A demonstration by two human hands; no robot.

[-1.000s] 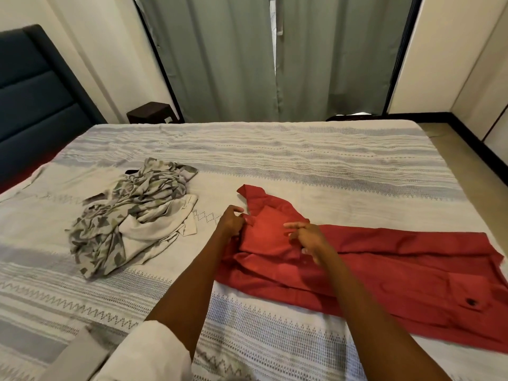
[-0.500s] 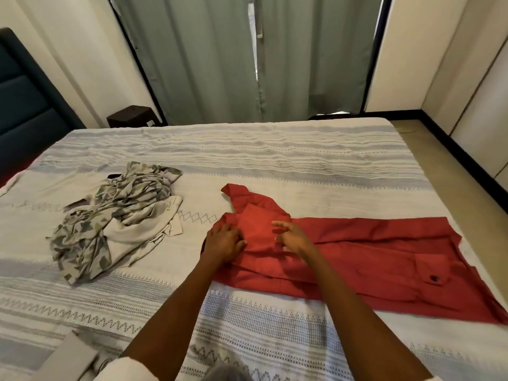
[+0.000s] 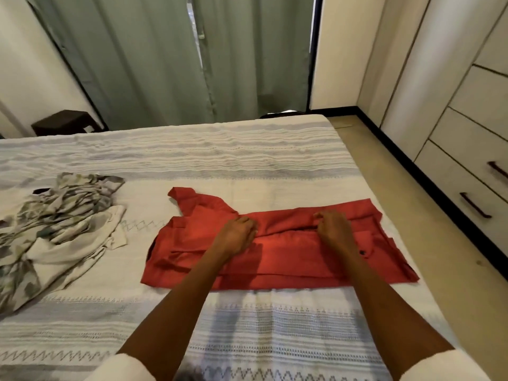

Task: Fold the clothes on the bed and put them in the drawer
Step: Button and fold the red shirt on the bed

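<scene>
Red garment (image 3: 288, 254): lies flat on the bed, right of centre, partly folded lengthwise into a long band; a loose flap sticks out at its upper-left corner, and a small dark button shows near its right end.
Left hand (image 3: 238, 232): palm down on the upper fold of the red garment, fingers curled at the fold's edge; whether they pinch the cloth or only press on it cannot be told.
Right hand (image 3: 331, 225): knuckles up on the same fold, further right, fingers bent down into the cloth at the fold line; a true grip cannot be confirmed.
Hands relative to each other: well apart along the same fold, both forearms reaching in from the bottom edge, white sleeves at the elbows.
Camouflage-print garment (image 3: 52, 235): crumpled in a heap on the left part of the bed, unfolded, apart from the red garment, with a pale cloth tangled in it.
Bed (image 3: 247, 160): covered by a white and grey striped spread with zigzag bands.
Drawers (image 3: 467, 188): pale fronts with dark bar handles, closed, along the right wall across a strip of floor from the bed.
Curtains (image 3: 170, 59): grey-green, drawn, behind the bed.
Dark side table (image 3: 64, 122): in the far left corner beside the curtains.
</scene>
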